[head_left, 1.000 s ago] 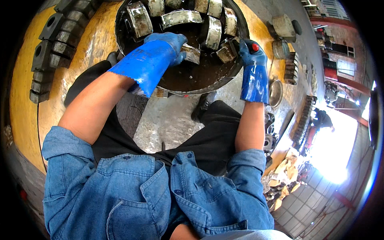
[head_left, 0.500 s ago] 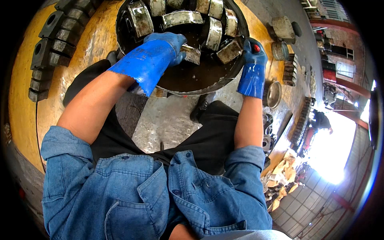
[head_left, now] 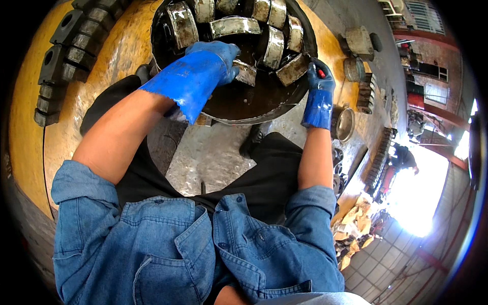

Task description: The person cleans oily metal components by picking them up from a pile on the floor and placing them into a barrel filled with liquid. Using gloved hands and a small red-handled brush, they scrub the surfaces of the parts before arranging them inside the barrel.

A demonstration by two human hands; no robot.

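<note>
My left hand (head_left: 213, 58), in a blue rubber glove, is closed on a curved metal block (head_left: 246, 72) with wet, dirty sides. It holds the block over the dark liquid in a round black basin (head_left: 239, 122). My right hand (head_left: 321, 81), gloved the same way, is curled at the basin's right rim around something with a red end (head_left: 321, 73); the rest of that thing is hidden by the fingers. Beside it, inside the basin, leans another metal block (head_left: 293, 69). Several more oily blocks, one of them lying crosswise (head_left: 235, 27), fill the basin's far part.
Rows of dark metal blocks (head_left: 81, 51) stand on the yellow-brown worktop (head_left: 119, 43) at left. To the right are a round metal bowl (head_left: 344, 125), a cylindrical part (head_left: 354, 69), another row of blocks (head_left: 366, 93) and crumpled brown paper (head_left: 356, 218). A person (head_left: 404, 158) is farther off.
The view has shifted slightly, so the basin sits a little lower in it. My left hand still grips the same block, and my right hand stays by the rim.
</note>
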